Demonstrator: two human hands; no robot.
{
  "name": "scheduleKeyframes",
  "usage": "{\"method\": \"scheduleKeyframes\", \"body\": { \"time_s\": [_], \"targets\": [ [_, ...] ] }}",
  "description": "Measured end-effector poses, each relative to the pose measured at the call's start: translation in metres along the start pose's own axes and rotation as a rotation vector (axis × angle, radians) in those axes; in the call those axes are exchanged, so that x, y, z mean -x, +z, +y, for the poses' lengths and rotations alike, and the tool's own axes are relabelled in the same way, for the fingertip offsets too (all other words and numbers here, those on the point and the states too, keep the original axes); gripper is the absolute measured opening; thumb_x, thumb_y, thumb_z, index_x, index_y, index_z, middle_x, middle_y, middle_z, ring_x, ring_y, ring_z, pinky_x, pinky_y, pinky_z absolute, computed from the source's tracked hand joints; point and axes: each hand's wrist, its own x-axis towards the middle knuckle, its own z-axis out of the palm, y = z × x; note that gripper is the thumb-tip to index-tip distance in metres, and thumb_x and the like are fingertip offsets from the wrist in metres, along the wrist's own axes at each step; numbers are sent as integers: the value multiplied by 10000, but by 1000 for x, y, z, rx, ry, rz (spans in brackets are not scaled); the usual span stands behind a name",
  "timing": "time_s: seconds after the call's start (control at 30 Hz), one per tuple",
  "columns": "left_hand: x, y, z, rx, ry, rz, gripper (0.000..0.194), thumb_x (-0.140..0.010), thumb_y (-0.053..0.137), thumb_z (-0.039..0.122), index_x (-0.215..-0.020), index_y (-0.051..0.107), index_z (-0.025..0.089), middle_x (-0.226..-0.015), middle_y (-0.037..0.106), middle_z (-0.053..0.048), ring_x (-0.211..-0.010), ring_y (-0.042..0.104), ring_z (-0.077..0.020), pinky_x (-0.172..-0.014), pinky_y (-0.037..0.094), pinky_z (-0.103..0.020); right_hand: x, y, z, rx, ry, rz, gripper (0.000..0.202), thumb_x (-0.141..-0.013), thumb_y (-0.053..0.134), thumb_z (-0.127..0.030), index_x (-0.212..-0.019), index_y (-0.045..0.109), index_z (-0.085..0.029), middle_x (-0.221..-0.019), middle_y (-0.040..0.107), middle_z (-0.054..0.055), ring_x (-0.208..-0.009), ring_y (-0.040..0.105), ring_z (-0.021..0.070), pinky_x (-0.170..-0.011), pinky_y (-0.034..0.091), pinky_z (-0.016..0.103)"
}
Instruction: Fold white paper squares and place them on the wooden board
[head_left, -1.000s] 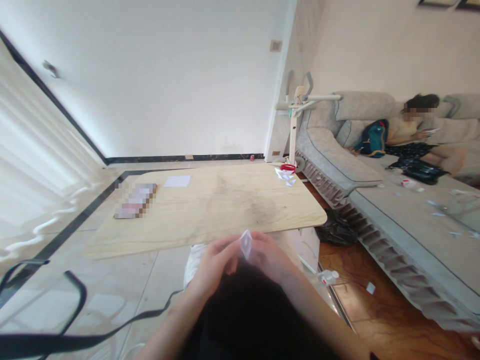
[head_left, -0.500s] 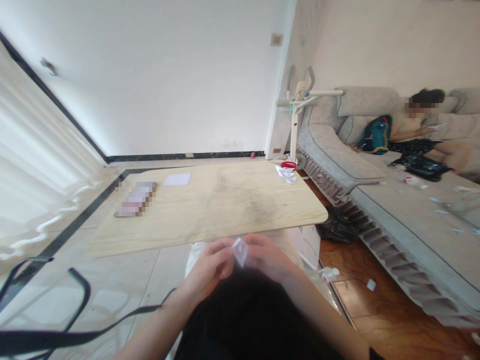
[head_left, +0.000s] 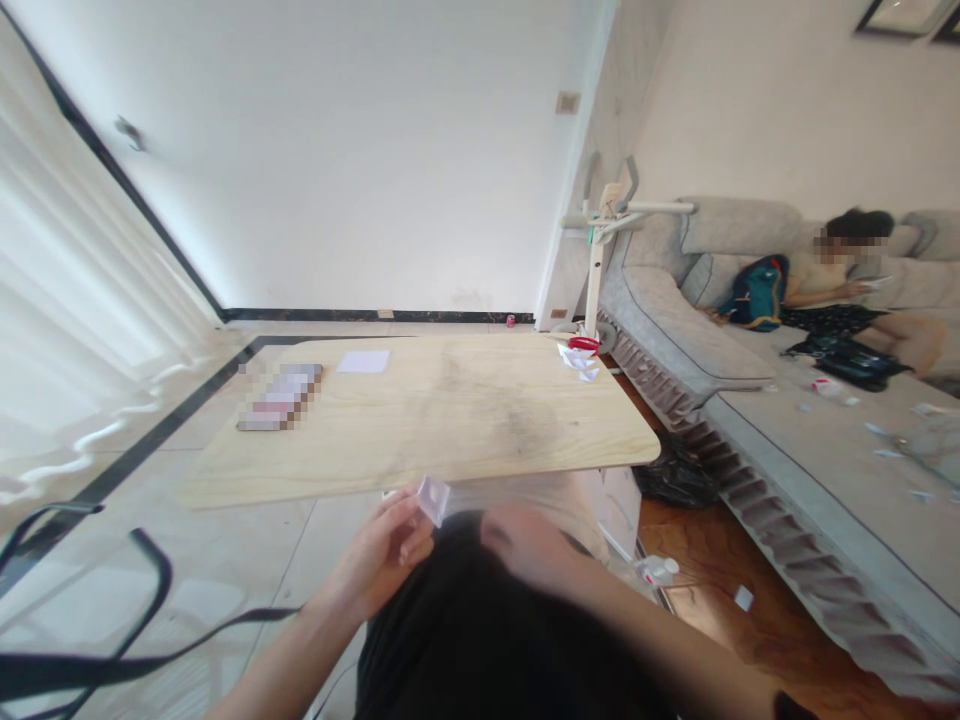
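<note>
So my left hand has its fingertips pinched on the folded white paper, which pokes out past them on the right-hand side. My right hand is off the paper, fingers blurry, can't tell how they're set. Beyond the fingers there's the wooden table.

White wall, grey sofa, pale curtain, wood-look floor right.

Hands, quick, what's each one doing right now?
Left hand: closed on a small folded paper.
Right hand: blurred, over the dark clothing; open or closed can't be told.
</note>
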Motion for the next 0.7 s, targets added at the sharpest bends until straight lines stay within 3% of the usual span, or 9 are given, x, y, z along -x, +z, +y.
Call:
{"method": "scheduleKeyframes", "body": {
  "time_s": [0.07,0.2,0.3,0.37,0.53,0.7],
  "targets": [
    [-4,4,0,10,2,-6,273,-683,823,280,-770,590,167,-559,443,69,-448,386,-46,-422,298,-164,-12,-2,10,141,56,11,150,-892,557,-191,-769,643,-184,-729,642,38,-652,521,164,-599,316,286],
    [-10,16,2,23,21,-56,246,-694,808,261,-789,606,158,-580,459,59,-455,391,-46,-409,284,-162,-22,-7,21,211,53,-17,138,-880,572,-208,-765,639,-175,-710,643,46,-622,525,163,-577,293,283],
    [-13,23,0,50,53,-88,219,-698,794,236,-782,611,150,-605,486,42,-470,396,-52,-402,266,-167,-14,-12,13,235,42,-34,152,-873,565,-215,-752,648,-175,-696,650,44,-620,553,170,-580,325,279],
    [-17,25,-3,87,77,-94,202,-703,784,225,-771,611,148,-632,513,28,-497,422,-64,-412,277,-175,-6,-20,0,218,42,2,164,-899,505,-191,-844,659,-185,-756,675,48,-674,588,179,-612,373,281],
    [-30,28,-16,159,108,-158,165,-737,760,224,-738,612,152,-689,553,11,-604,503,-100,-507,388,-213,-3,-51,-32,-297,16,276,206,-889,573,-252,-1077,631,-192,-958,701,62,-847,644,193,-759,495,310],
    [-36,35,-27,183,19,-248,153,-788,733,280,-829,662,151,-675,539,23,-574,480,-84,-514,384,-210,-8,-54,-46,-609,-60,345,294,-896,564,-260,-1188,586,-232,-1068,671,55,-918,653,195,-835,527,358]
  ]
}}
